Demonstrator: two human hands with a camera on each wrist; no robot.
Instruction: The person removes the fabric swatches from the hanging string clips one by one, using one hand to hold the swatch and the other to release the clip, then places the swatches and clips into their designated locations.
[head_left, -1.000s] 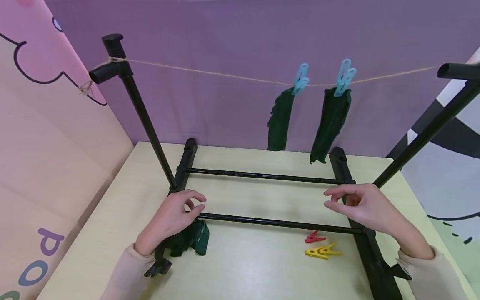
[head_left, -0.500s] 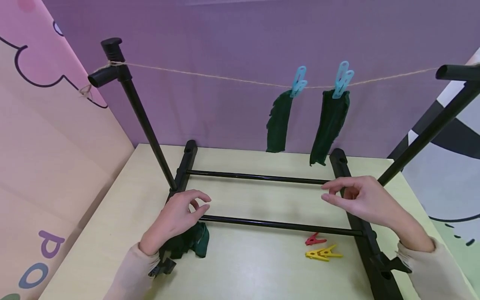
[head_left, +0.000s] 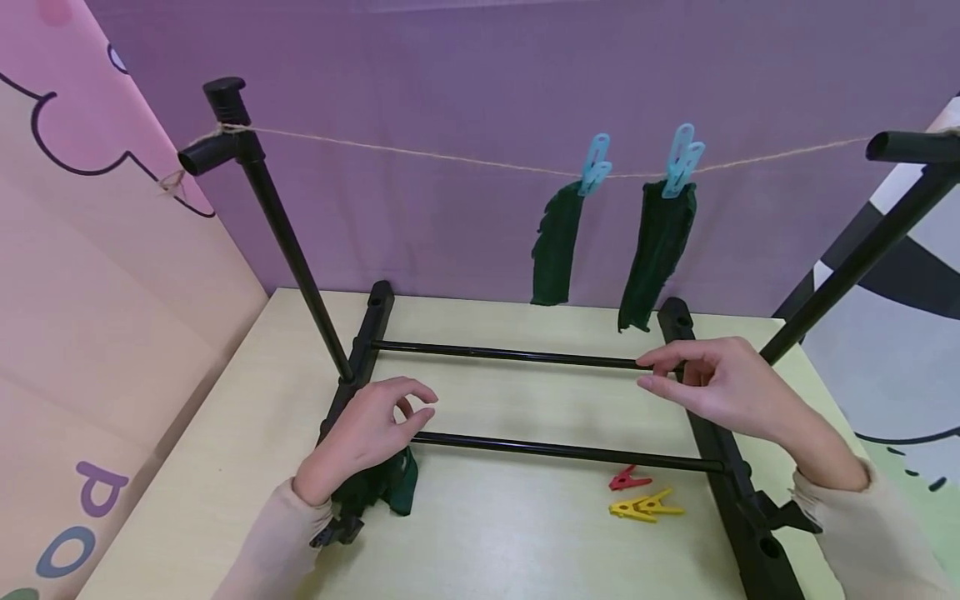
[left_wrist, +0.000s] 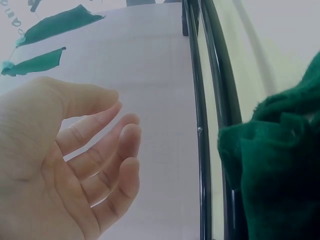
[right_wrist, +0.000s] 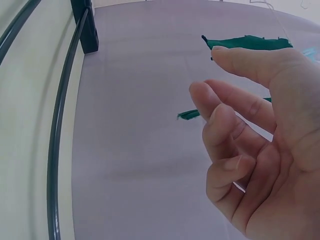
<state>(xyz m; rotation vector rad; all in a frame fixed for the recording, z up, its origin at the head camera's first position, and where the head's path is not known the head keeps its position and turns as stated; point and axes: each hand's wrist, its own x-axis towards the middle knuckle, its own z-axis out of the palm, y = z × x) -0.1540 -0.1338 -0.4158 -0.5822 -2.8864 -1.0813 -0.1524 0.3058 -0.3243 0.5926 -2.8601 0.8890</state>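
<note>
My left hand (head_left: 367, 433) hovers above the left end of the front crossbar (head_left: 555, 450), its fingers loosely bent and nothing between them. Under and behind it a crumpled dark green cloth (head_left: 401, 483) lies by the frame's left foot; part of it is hidden by the hand. My right hand (head_left: 712, 383) is in the air over the right foot, fingers relaxed and holding nothing. Two dark green cloth strips, a left one (head_left: 557, 246) and a right one (head_left: 658, 250), hang from a twine line (head_left: 420, 152), each under a light blue clothespin (head_left: 681, 162).
A red clothespin (head_left: 628, 478) and yellow clothespins (head_left: 645, 507) lie on the table (head_left: 487, 542) near the right foot. Black uprights, a left post (head_left: 288, 242) and a right post (head_left: 855, 258), carry the line. A purple backdrop (head_left: 420, 75) stands behind.
My left hand has shifted to the right and slightly up, away from the crumpled cloth. The right hand has risen a little and moved slightly left. The hanging strips stay on the line.
</note>
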